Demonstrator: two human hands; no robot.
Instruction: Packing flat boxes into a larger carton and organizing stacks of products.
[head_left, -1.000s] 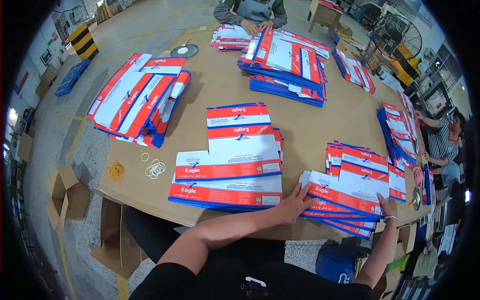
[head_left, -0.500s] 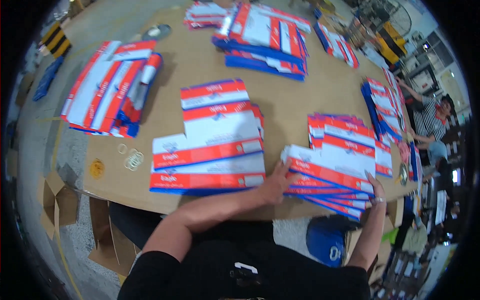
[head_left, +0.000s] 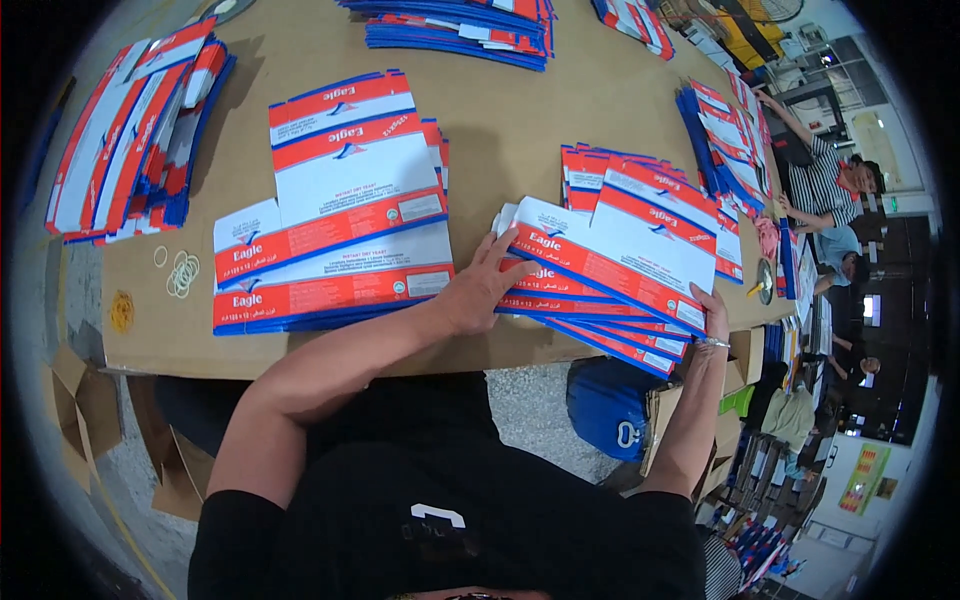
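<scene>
A fanned stack of flat red, white and blue printed cartons (head_left: 650, 235) lies at the table's near right edge. My left hand (head_left: 482, 292) grips the left end of its upper cartons, fingers at the corner and thumb along the front edge. At the right end, my right hand (head_left: 711, 316) holds the same cartons by their edge, thumb on top; its other fingers are mostly hidden. Several lower cartons stick out at an angle beneath. Left of my left hand lies another stack of flat cartons (head_left: 350, 180), touched by neither hand.
Bundled cartons (head_left: 125, 130) lie at the far left, with more piles (head_left: 460, 40) at the back and along the right side (head_left: 725, 140). Pale rings (head_left: 182, 275) and yellow bands (head_left: 122, 312) sit near the left edge. A co-worker in stripes (head_left: 815, 185) stands at the right.
The view has shifted, so the table and its piles sit farther left and higher in the picture. Both hands keep their hold on the right stack, which looks much the same.
</scene>
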